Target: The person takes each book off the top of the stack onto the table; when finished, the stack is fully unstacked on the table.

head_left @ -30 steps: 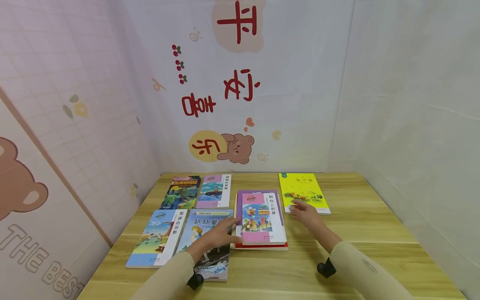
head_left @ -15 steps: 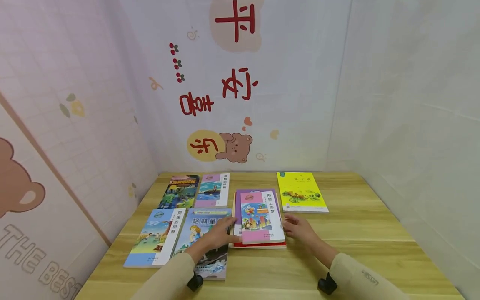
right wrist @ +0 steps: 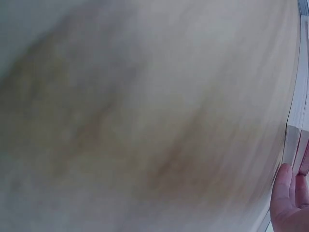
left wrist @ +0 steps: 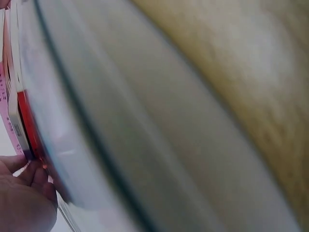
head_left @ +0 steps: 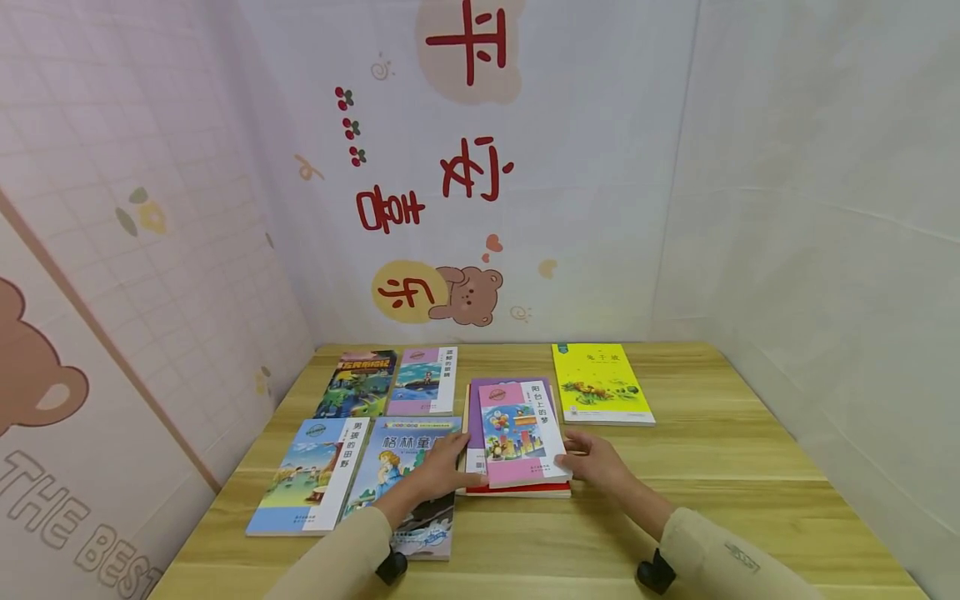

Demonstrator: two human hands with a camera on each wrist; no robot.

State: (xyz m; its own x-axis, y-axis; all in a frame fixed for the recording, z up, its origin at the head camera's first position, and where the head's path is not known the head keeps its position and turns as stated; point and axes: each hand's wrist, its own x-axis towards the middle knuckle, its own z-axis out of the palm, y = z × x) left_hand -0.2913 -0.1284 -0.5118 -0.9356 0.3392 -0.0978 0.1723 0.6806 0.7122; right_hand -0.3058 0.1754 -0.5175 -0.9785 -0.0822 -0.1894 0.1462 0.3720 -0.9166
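A pink-and-white book (head_left: 517,433) lies at a slight angle on top of a small stack. Under it show a purple book (head_left: 476,450) and a red-edged book (head_left: 525,490). My left hand (head_left: 441,467) touches the stack's left side, thumb at the top book's lower left corner. In the left wrist view, its fingertips rest against the book edges beside a red spine (left wrist: 27,118). My right hand (head_left: 596,461) pinches the top book at its lower right edge, thumb over the cover. The right wrist view catches its fingers (right wrist: 284,186) against the page edges.
Left of the stack lie a blue fairy-tale book (head_left: 405,475), partly under my left arm, a blue-and-white book (head_left: 309,475), a dark jungle-cover book (head_left: 356,385) and another pink-and-white book (head_left: 423,382). A yellow book (head_left: 602,383) lies back right on the wooden table (head_left: 735,467).
My right hand has come from beside the yellow book down and left to the stack's right edge. The top book has turned slightly. My left hand has shifted very little.
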